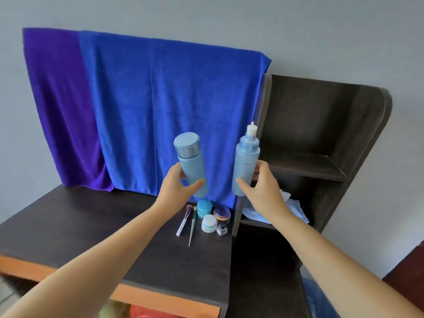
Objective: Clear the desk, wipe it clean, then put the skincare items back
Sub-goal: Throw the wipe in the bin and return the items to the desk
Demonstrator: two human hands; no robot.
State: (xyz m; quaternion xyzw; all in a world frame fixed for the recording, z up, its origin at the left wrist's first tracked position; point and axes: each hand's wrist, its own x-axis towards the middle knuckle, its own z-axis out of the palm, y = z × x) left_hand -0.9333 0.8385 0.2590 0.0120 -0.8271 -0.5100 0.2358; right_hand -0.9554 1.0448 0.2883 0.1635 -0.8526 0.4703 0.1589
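My left hand [175,187] grips a light blue capped bottle [191,160], held upright above the dark desk [91,226]. My right hand [261,187] grips a light blue pump bottle [245,161] with a white nozzle, also lifted, beside the shelf unit. Below them on the desk's back right corner stand a teal jar [204,208], a white jar [209,223], a purple-lidded jar [222,214] and a small glass bottle [222,230]. Two makeup brushes [183,222] lie just left of the jars.
A blue towel [172,111] and a purple towel [62,106] hang behind the desk. A dark shelf unit [321,134] rises at the right, with a light blue cloth [296,210] on its lower shelf. The desk has an orange front edge [160,297].
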